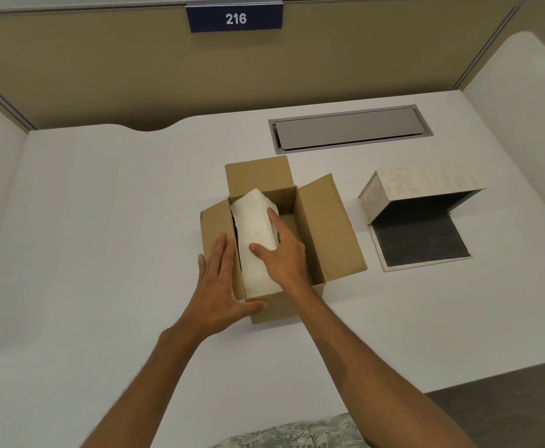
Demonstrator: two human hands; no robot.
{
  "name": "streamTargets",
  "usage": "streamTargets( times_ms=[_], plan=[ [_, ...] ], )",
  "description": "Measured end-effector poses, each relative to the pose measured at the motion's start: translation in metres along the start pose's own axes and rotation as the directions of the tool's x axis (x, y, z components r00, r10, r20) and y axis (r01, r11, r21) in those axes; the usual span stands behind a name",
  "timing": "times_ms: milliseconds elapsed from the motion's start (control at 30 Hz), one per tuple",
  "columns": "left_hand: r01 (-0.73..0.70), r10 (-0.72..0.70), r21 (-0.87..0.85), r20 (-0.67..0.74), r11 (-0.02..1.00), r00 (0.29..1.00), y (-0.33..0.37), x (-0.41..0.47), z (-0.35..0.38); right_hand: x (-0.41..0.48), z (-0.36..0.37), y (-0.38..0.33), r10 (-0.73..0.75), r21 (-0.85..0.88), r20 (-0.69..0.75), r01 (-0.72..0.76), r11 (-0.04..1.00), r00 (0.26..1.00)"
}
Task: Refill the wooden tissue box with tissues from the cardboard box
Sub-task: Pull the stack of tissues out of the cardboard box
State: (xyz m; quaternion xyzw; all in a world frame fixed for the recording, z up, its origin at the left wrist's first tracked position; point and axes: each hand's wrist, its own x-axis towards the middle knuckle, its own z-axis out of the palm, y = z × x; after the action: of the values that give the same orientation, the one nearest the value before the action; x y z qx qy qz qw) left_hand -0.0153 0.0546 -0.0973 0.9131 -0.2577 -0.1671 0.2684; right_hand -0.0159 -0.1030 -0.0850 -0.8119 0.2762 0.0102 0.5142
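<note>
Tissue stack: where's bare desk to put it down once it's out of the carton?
The widest bare desk is left of the cardboard box. A narrower strip lies between it and the open wooden tissue box. Inside the carton it's crowded: the right hand grips the tissue stack, and the left hand braces the wall.

the cardboard box [316, 227] sits mid-table [103, 221], flaps open. inside it, along its left side, lies the tissue stack [255, 227], tilted. the right hand [281, 250] rests on the stack; the left hand [219, 286] lies against the box's left near corner (outside it). right of the cardboard box, apart, lies the wooden tissue box [403, 189], open. behind both, a cable hatch [348, 127] is set into the table.
</note>
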Motion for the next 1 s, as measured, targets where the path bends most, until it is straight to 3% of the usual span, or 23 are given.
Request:
streamTargets(
  times_ms=[267,667,833,933,1000],
  plan=[
    [0.031,-0.032,0.041,0.033,0.999,0.999,-0.004,-0.001,-0.003,-0.008,-0.01,-0.003,-0.081,0.073,0.025,0.079,0.994,0.996],
    [0.043,-0.045,0.015,0.111,0.999,0.993,0.017,-0.01,-0.026,-0.022,-0.045,-0.011,-0.158,0.232,-0.057,0.167,0.958,0.986],
    [0.147,-0.124,-0.31,0.091,0.939,0.988,0.045,-0.015,-0.041,-0.034,-0.061,-0.018,-0.18,0.255,-0.101,0.2,0.946,0.978],
    [0.165,-0.136,-0.656,0.095,0.737,0.986,0.066,-0.012,-0.046,-0.042,-0.071,-0.021,-0.175,0.298,-0.108,0.2,0.933,0.979],
    [0.188,-0.158,-0.79,0.116,0.583,0.981,0.082,-0.008,-0.046,-0.048,-0.081,-0.02,-0.167,0.32,-0.111,0.195,0.927,0.98]
  ],
)
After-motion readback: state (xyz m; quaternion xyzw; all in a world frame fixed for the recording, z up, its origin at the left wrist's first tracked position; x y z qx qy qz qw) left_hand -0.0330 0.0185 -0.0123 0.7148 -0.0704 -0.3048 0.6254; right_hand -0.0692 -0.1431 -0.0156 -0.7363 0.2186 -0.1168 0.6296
